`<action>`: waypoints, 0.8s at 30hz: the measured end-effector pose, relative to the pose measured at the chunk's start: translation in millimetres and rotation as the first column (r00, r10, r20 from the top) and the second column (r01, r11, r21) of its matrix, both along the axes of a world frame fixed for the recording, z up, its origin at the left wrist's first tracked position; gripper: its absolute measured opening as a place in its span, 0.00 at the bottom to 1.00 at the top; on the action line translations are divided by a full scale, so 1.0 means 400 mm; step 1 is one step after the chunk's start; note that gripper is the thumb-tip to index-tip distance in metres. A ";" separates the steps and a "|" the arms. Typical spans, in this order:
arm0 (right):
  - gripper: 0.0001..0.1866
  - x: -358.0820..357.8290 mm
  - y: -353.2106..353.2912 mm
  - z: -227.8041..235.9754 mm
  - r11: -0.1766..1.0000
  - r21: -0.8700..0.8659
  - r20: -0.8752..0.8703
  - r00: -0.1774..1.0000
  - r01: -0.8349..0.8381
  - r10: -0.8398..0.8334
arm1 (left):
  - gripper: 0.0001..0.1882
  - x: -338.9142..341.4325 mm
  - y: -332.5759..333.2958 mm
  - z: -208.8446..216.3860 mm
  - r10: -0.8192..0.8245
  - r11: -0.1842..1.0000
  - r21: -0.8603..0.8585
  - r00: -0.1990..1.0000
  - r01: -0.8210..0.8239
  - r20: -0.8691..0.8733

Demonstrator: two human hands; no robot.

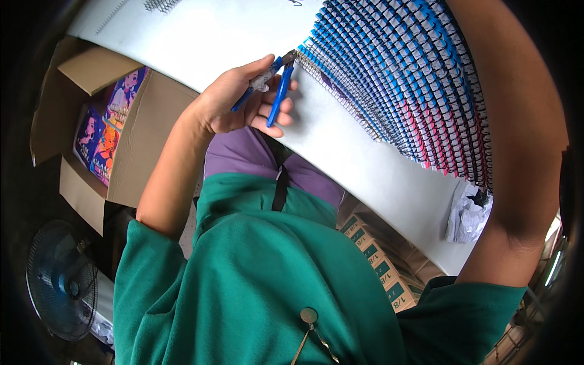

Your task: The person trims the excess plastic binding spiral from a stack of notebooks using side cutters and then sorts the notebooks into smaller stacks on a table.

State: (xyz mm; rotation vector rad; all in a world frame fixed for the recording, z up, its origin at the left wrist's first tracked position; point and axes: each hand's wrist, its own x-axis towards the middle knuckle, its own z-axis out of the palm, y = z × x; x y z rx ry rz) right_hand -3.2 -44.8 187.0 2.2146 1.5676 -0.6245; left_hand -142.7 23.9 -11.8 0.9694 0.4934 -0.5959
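My left hand [237, 97] is closed around a pair of blue-handled pliers [280, 95]; the thumb lies along one handle and the fingers curl loosely by the other. A scrap of clear or white wrap sits between the handles. The plier jaws reach the near corner of a long fanned row of spiral-bound notebooks [389, 79], at the end of a coil. Blue, white and pink page edges show between their dark wire coils. Beyond the row my right arm extends up along its right side, and the hand is outside the picture.
An open cardboard box [146, 131] with colourful printed covers stands left of the white table [207, 36]. Loose wire coils [159, 5] lie at the far left. Crumpled plastic [468, 213] rests near the right edge. Stacked cartons [380, 264] and a fan [64, 280] are below.
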 end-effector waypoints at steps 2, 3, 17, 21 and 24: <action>0.16 0.005 -0.002 -0.001 1.000 -0.004 -0.003 1.000 0.007 -0.007 | 0.32 0.013 0.007 0.013 -0.106 0.973 0.210 0.993 0.095 0.044; 0.16 0.006 -0.003 0.000 1.000 -0.003 -0.005 1.000 0.008 -0.008 | 0.31 0.015 -0.007 0.025 -0.224 0.814 0.552 0.975 0.182 0.009; 0.16 0.009 -0.006 0.019 1.000 0.011 -0.027 1.000 -0.002 0.002 | 0.31 -0.007 0.027 0.001 -0.094 0.989 0.108 0.994 0.099 -0.054; 0.16 -0.003 0.005 0.020 1.000 0.004 -0.043 0.999 -0.008 0.008 | 0.29 0.002 0.007 0.027 -0.471 0.312 0.919 0.879 0.241 -0.071; 0.16 -0.005 0.018 0.031 1.000 -0.003 -0.050 0.999 -0.017 0.017 | 0.29 0.021 0.008 0.064 -0.521 0.251 0.896 0.831 0.368 -0.195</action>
